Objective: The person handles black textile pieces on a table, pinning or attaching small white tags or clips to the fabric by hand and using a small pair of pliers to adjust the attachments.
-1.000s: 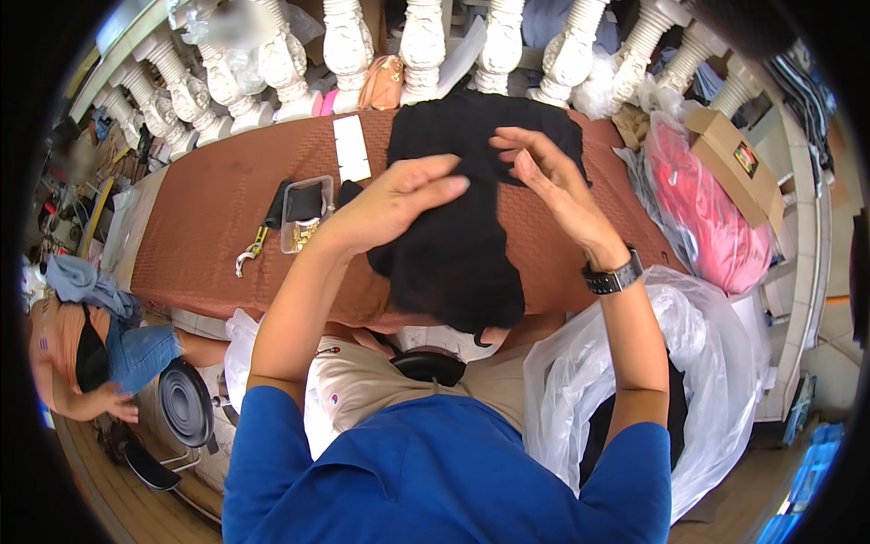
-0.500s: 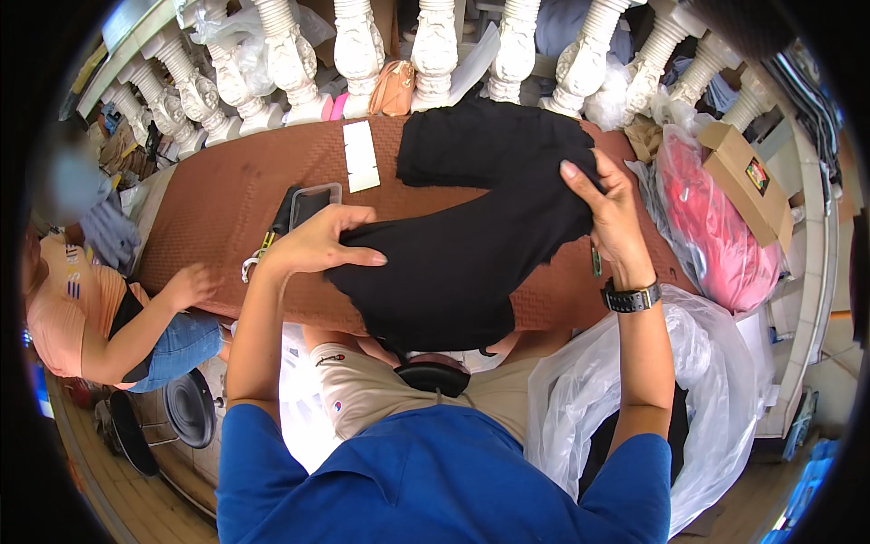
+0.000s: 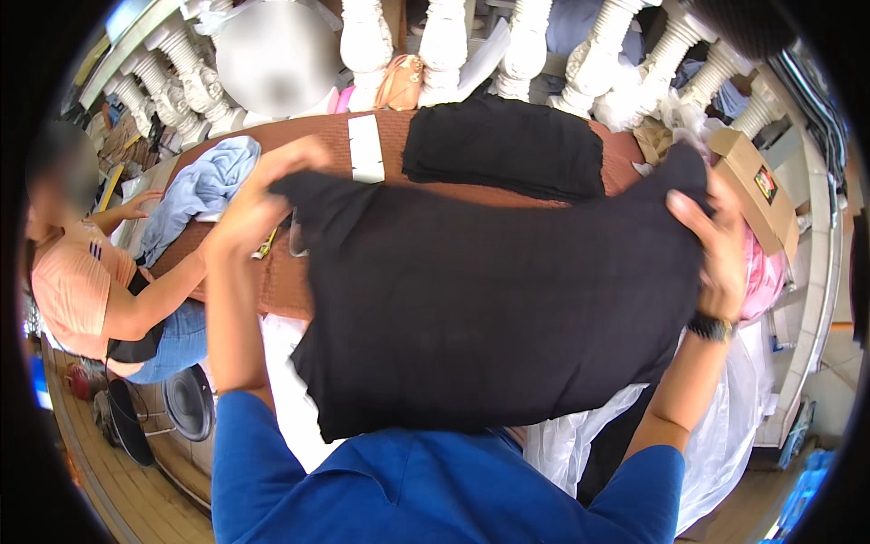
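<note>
A black cloth piece [image 3: 498,299], perhaps a garment, hangs stretched wide in front of me, over the table's near edge. My left hand [image 3: 258,199], smeared by motion, grips its upper left corner. At the upper right corner my right hand [image 3: 716,240] is closed on the fabric, thumb on the near side. Behind it, flat on the brown table cover [image 3: 308,140], lies a folded black cloth stack [image 3: 503,150]. Just left of that stack is a white card strip [image 3: 366,150]. The raised cloth hides most of the table's middle and my lap.
A co-worker [image 3: 82,272] sits at the left beside a crumpled light blue cloth [image 3: 204,186]. White balusters [image 3: 444,50] and a tan handbag [image 3: 400,83] line the far edge. A cardboard box [image 3: 757,186] and pink bundle [image 3: 761,276] stand right, above a clear plastic bag [image 3: 725,390].
Both my hands have moved apart and raised the black cloth off the table, spreading it out. The folded stack behind is uncovered. A light blue cloth has come onto the table's left side.
</note>
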`<state>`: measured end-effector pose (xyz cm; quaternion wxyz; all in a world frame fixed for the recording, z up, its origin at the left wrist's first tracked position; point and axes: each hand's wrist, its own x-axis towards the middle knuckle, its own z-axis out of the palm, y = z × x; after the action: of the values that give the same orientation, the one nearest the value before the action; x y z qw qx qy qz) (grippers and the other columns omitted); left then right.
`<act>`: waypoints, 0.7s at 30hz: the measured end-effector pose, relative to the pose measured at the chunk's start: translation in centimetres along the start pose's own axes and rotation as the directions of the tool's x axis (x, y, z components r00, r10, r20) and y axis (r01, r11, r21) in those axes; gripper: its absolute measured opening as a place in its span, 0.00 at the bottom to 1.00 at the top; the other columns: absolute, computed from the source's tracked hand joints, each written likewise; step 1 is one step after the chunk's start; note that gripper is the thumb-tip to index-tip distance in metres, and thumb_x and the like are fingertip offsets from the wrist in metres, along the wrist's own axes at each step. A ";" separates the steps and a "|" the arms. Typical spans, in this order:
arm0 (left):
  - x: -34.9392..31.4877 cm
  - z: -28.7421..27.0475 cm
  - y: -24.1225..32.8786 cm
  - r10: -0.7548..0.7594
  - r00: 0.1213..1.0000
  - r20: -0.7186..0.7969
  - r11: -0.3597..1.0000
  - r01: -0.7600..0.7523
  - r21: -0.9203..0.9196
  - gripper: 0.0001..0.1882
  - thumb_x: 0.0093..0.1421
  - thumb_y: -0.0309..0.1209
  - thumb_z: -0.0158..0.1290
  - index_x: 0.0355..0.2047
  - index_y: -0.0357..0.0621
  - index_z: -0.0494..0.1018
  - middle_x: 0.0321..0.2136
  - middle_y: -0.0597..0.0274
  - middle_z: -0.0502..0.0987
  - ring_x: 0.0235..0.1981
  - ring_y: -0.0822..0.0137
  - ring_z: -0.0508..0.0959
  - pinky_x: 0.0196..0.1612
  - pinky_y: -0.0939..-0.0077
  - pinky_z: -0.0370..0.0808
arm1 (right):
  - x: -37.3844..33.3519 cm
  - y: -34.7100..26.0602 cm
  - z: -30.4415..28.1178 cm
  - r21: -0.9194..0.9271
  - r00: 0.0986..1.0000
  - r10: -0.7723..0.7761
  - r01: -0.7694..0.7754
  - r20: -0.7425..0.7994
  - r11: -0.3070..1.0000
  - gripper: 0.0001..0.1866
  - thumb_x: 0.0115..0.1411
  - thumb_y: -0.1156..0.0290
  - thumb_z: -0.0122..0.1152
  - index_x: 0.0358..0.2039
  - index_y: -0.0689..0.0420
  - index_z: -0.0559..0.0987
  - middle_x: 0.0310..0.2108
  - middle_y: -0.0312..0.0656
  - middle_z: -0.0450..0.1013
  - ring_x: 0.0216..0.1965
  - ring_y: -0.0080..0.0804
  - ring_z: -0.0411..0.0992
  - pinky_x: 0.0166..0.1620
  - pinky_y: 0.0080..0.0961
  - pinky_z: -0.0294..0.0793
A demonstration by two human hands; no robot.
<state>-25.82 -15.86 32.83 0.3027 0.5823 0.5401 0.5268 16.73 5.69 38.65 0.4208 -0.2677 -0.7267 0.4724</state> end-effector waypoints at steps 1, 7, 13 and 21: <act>1.5 3.0 -0.5 -0.124 0.964 -0.236 0.992 0.120 -0.030 0.14 0.56 0.19 0.48 0.42 0.39 0.75 0.36 0.65 0.77 0.35 0.72 0.74 0.38 0.78 0.70 | 2.4 3.1 -2.1 -0.198 0.988 0.043 -0.013 0.151 0.980 0.12 0.57 0.77 0.69 0.43 0.60 0.82 0.37 0.33 0.78 0.38 0.20 0.74 0.46 0.20 0.73; 11.0 6.6 -16.0 -0.373 0.902 -0.218 0.853 0.426 0.302 0.12 0.62 0.33 0.60 0.37 0.35 0.81 0.26 0.69 0.77 0.23 0.78 0.71 0.26 0.79 0.69 | 6.9 22.2 -1.8 -0.399 0.960 0.253 -0.187 0.120 0.898 0.26 0.52 0.66 0.77 0.48 0.68 0.81 0.45 0.50 0.79 0.48 0.37 0.77 0.54 0.29 0.74; 8.7 8.8 -26.0 -0.247 0.815 -0.525 0.905 0.388 0.176 0.13 0.62 0.26 0.57 0.46 0.33 0.75 0.40 0.46 0.81 0.37 0.60 0.84 0.43 0.68 0.80 | 6.7 31.3 8.3 -0.639 0.968 0.171 -0.249 -0.183 0.727 0.28 0.52 0.66 0.75 0.51 0.66 0.79 0.48 0.58 0.78 0.51 0.51 0.77 0.57 0.38 0.74; -6.1 15.1 -20.1 0.072 0.796 -0.601 0.961 0.107 0.256 0.19 0.62 0.23 0.58 0.54 0.39 0.72 0.49 0.50 0.72 0.49 0.56 0.76 0.52 0.66 0.75 | -0.4 31.2 -0.7 -0.761 0.932 0.360 -0.268 -0.049 0.590 0.19 0.53 0.65 0.74 0.41 0.64 0.81 0.35 0.53 0.80 0.38 0.44 0.80 0.45 0.37 0.79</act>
<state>-17.01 -13.69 8.61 0.0348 0.4150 0.6821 0.6011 17.28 18.45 10.18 0.1395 -0.5159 -0.8196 0.2065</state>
